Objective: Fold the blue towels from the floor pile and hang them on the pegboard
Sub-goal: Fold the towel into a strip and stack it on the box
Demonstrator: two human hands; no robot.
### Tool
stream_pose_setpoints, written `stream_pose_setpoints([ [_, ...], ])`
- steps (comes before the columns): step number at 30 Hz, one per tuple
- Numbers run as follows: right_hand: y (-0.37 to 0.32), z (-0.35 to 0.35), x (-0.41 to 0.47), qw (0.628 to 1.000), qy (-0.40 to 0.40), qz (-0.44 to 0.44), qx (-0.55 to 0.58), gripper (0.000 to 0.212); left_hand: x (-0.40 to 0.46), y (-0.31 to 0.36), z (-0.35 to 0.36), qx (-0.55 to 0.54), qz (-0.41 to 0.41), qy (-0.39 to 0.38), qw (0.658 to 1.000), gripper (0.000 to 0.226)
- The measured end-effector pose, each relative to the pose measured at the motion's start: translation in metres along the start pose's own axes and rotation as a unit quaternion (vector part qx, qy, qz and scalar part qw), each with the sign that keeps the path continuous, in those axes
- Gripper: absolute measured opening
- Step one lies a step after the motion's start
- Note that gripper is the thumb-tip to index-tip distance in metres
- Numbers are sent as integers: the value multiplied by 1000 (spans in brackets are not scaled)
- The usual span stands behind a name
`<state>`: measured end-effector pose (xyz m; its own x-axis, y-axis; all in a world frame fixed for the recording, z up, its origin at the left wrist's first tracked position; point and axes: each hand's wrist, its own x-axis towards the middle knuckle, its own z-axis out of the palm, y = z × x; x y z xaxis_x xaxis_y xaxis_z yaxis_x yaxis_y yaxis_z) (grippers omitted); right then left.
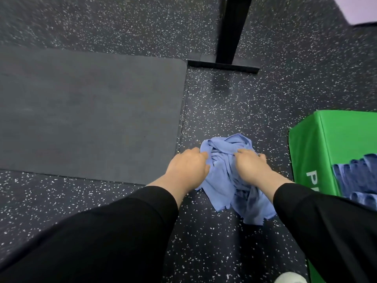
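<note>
A crumpled light-blue towel lies bunched on the speckled dark floor, right of centre in the head view. It has no clean shape, but its bulk runs from a rounded heap at the far end toward the person, where loose flat flaps trail off and end in a ragged edge pointing down and slightly right. So its long axis goes roughly away from the person, leaning a little to the right at the near end.

Both hands are on the far heap. The left hand sits at the towel's left edge with its fingers curled down into the cloth, grasping a fold there. The right hand rests on the right side of the heap, fingers bent and pinching into the wrinkled fabric. Black sleeves cover both forearms.

Left of the towel, just apart from it, a dark grey mat lies flat on the floor. Beyond the towel stands a black post on a flat foot. To the right is a green box, with darker blue towels stacked against its near side. A white shoe tip shows at the bottom edge.
</note>
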<state>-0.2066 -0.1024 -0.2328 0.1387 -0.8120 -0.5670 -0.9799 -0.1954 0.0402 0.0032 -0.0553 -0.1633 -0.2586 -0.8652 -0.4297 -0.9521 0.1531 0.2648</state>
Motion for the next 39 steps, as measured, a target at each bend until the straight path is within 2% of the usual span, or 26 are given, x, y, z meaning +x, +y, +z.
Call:
stream_pose_setpoints([
  [3,6,-4,-1,994,83,15,74,14,-2,-3,-3,-2,-8,6,1000,22],
  [5,11,-12,-3,971,161,22,175,12,-5,1,-12,8,-2,9,1000,21],
  [7,12,-33,-15,941,194,30,276,17,-9,7,-26,7,6,21,1000,22],
  [12,4,-116,-69,909,161,-5,384,24,-28,26,-71,-62,-9,67,996,32],
  [16,-2,-189,-136,880,172,-80,436,29,-60,56,-121,-185,0,80,979,52],
  [18,-7,-221,-179,862,184,-112,459,29,-82,77,-145,-235,14,70,969,39],
  [20,-10,-242,-222,833,180,-135,506,27,-106,95,-161,-291,3,108,951,12],
  [22,-10,-253,-265,804,159,-159,550,24,-133,107,-174,-357,-13,169,919,15],
  [23,-9,-255,-283,808,164,-164,542,24,-147,111,-181,-384,-16,188,904,13],
  [24,-7,-254,-297,829,184,-159,503,22,-160,113,-187,-397,-13,205,895,12],
  [26,-6,-250,-318,873,242,-131,402,13,-184,116,-198,-383,9,231,894,18],
  [27,-8,-248,-327,879,272,-123,371,12,-194,117,-202,-369,20,239,898,21],
  [31,-21,-242,-350,861,360,-115,342,12,-219,121,-206,-354,69,220,906,20],
  [34,-26,-236,-356,856,370,-111,343,11,-229,119,-204,-272,109,225,929,11],
  [36,-27,-232,-357,858,367,-101,346,11,-234,115,-203,-227,95,252,936,2],
  [39,-23,-234,-359,853,368,-81,360,12,-241,101,-204,-191,47,259,946,15],
])
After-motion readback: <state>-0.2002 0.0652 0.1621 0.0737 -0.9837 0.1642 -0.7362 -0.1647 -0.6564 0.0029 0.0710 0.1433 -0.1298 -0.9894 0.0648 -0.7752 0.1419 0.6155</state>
